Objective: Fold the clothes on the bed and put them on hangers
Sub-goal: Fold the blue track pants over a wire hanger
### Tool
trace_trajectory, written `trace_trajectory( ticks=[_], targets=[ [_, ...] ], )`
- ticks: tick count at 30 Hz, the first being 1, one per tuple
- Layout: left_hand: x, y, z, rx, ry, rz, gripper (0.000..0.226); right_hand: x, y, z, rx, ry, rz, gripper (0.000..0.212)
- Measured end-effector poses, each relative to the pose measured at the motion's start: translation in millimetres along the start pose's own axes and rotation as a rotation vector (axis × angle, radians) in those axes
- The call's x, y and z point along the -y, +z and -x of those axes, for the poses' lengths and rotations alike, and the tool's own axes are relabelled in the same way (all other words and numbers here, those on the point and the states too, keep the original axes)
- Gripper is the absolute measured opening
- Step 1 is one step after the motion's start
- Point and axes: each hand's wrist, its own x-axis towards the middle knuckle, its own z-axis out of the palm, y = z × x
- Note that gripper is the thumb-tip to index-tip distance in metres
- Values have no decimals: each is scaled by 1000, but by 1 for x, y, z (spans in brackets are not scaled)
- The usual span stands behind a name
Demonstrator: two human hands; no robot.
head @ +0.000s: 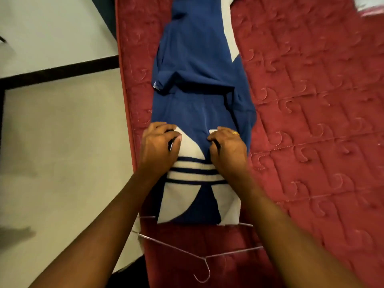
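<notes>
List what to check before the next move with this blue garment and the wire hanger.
1. Grip of the left hand on the blue garment: ok, fingers curled into the cloth.
2. Grip of the right hand: ok, likewise curled into the cloth.
3. Reach to the wire hanger: ok, it lies at the garment's near end, hook toward the person.
4. Near end threaded through the hanger: cannot tell, cloth hides the bar.
5. Cloth smooth on the mattress: not ok, bunched fold across the middle.
</notes>
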Motion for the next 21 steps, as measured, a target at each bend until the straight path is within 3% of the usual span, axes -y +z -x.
trace_trajectory(
  ticks=[4, 8, 10, 12, 14, 17, 19, 21],
  targets=[
    [5, -5, 45, 118, 9, -61, 33, -4, -5, 24, 205, 22, -15, 38],
    [6, -18, 65, 74, -65, 44, 35, -2, -5, 29, 247, -56, 23, 52],
    [1, -26, 73, 62, -97, 99, 33, -2, -8, 32, 251, -69, 23, 48],
    [-10, -35, 84, -33, -72, 70, 28, -1, -18, 44, 160, -58, -25, 33],
    [-25, -46, 103, -214, -81, -27, 30, -2, -31, 67, -85, -51, -50, 19],
    [-43, -60, 142, -228, -255, -42, 46, -3, -60, 114, -297, 204, -89, 14],
    [-49, -61, 172, -103, -316, -8, 48, -1, -78, 152, -244, 393, -107, 18],
    [-45, -56, 191, -13, -326, 30, 41, 4, -84, 179, -71, 482, -110, 31]
  ],
)
